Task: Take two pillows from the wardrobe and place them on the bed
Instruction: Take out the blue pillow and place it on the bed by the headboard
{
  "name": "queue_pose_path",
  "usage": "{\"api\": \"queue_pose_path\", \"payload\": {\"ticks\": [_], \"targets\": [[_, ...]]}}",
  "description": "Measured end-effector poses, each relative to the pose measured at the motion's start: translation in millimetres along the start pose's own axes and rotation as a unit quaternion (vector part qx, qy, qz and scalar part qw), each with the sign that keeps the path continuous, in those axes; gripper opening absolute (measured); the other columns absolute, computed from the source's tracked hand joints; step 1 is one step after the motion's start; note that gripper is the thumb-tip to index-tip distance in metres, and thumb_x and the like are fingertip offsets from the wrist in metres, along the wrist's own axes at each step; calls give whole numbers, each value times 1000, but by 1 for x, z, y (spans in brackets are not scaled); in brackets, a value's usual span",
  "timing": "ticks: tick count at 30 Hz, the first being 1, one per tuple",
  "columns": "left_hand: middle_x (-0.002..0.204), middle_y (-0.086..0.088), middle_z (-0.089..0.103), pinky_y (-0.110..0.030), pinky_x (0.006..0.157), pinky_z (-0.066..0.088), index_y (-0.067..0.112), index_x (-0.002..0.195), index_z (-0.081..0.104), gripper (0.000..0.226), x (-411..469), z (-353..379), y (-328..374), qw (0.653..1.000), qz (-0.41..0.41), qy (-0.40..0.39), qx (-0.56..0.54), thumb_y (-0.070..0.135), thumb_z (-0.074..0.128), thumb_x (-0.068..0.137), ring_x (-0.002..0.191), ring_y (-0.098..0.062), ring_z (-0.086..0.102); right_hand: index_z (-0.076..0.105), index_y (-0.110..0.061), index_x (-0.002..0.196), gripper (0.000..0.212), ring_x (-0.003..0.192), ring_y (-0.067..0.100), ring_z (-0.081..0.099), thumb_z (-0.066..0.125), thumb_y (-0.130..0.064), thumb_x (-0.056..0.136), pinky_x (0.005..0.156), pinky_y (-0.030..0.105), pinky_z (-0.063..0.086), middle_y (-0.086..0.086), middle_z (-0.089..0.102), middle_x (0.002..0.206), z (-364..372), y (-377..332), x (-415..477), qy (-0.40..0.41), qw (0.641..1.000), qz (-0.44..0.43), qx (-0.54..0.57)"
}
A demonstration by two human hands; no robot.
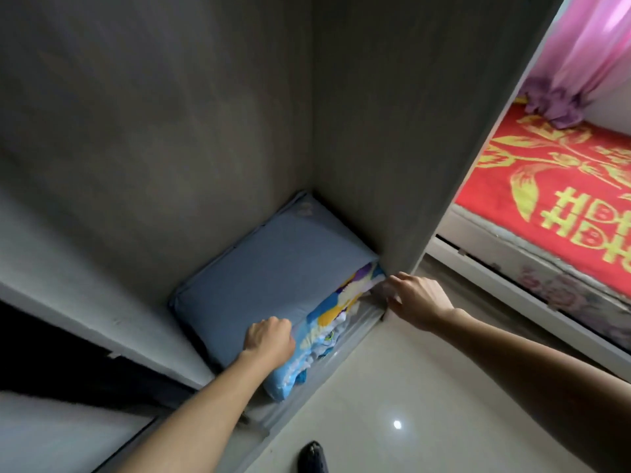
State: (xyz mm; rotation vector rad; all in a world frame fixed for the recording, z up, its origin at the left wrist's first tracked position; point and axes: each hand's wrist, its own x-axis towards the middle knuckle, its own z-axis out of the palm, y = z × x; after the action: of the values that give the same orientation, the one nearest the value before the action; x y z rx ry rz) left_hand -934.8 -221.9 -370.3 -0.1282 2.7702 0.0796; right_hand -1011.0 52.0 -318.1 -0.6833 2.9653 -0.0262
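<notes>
Two stacked pillows (273,274), two hands (269,339) gripping.

matte grey wood-grain wardrobe (170,131) panels, soft plain blue cloth pillow (273,268), smooth printed pillow (327,322) fabric under it, super glossy floor (409,404) tiles lower right, fuzzy red bed (563,199) cover

Left hand (269,339): fingertips curled out of sight at the front edge of the blue pillow (266,268); grip on fabric cannot be confirmed. Patterned pillow (338,315): mostly covered by the blue pillow, only its front edge showing; print too blurred to read. Right hand (416,298): fingers motion-blurred at the front right corner of the wardrobe floor (307,397); contact with the patterned pillow unclear. Bed (560,199): cut off by the right edge and by the wardrobe side panel (392,148). Dark shoe (312,457): cropped by the bottom edge.
</notes>
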Motion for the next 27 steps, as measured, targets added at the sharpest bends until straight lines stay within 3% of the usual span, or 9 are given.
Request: {"api": "queue_pose_path", "payload": {"ticks": [8,16,21,27], "targets": [[117,-12,65,-36,88,47,12,105,61,30,77,17,-14,992,-78,-79,-59,32,48,87,110,-33,60,54,-27,124,36,97,29,63,51,-34,89,72,34,51,0,62,119,53,19,110,-104,994,-27,10],[110,-12,63,-36,82,49,12,98,59,23,174,33,-56,967,-215,-69,-122,28,47,86,104,-31,61,51,-20,127,40,108,26,58,51,-34,89,84,36,50,7,59,121,126,19,308,-181,972,-147,2],[119,-13,53,-38,86,48,11,115,52,31,248,68,-62,946,-266,-71,-172,30,46,91,111,-31,53,54,-10,123,43,110,33,55,54,-35,88,87,41,48,15,59,118,180,-10,430,-177,968,-179,-9],[139,-11,39,-39,97,43,16,138,37,50,322,135,-62,940,-270,-14,-208,32,47,92,125,-30,41,43,-5,136,61,123,33,45,57,-42,89,99,45,37,20,48,135,251,-60,550,-121,965,-231,-15]]}}
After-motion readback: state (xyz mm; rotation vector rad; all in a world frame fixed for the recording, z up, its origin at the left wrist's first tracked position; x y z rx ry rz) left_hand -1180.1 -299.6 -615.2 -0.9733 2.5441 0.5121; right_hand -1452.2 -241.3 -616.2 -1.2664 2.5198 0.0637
